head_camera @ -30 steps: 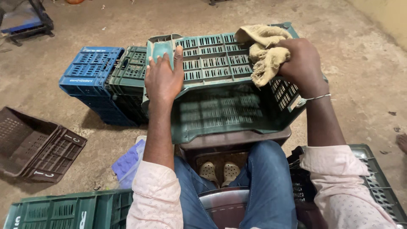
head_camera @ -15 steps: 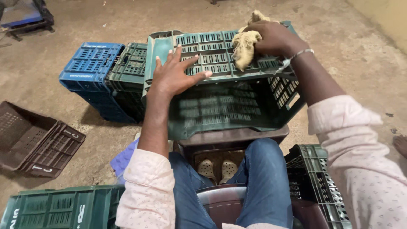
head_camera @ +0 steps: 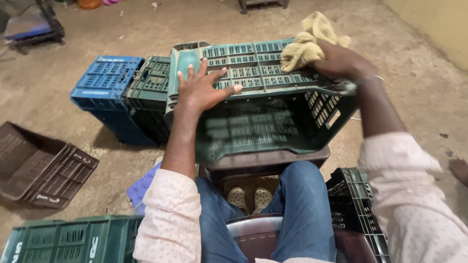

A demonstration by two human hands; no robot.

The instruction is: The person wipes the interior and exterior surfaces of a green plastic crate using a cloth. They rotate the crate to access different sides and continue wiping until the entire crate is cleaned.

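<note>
While the green slatted crate [head_camera: 258, 97] lies tipped on its side across a brown stool [head_camera: 268, 163] in front of the seated person, both hands rest on its upward-facing wall. The left hand [head_camera: 202, 90] lies flat and released, fingers spread, pressing on the slats toward the crate's 9 o'clock edge. The right hand [head_camera: 341, 61] is clenched around a bunched yellowish rag [head_camera: 307, 41], held against the slats at the crate's 1 o'clock corner. The crate's open interior faces the person, above the knees in blue jeans [head_camera: 302, 204]. At 9 o'clock from the crate, touching it, stand a dark green crate [head_camera: 148, 85] and, beyond that, a blue crate [head_camera: 105, 85]. A brown crate [head_camera: 39, 168] lies on the floor at 8 o'clock, well apart. Another green crate [head_camera: 68, 238] sits at 7 o'clock, and a black crate [head_camera: 358, 204] stands just beside the right leg at 5 o'clock.
</note>
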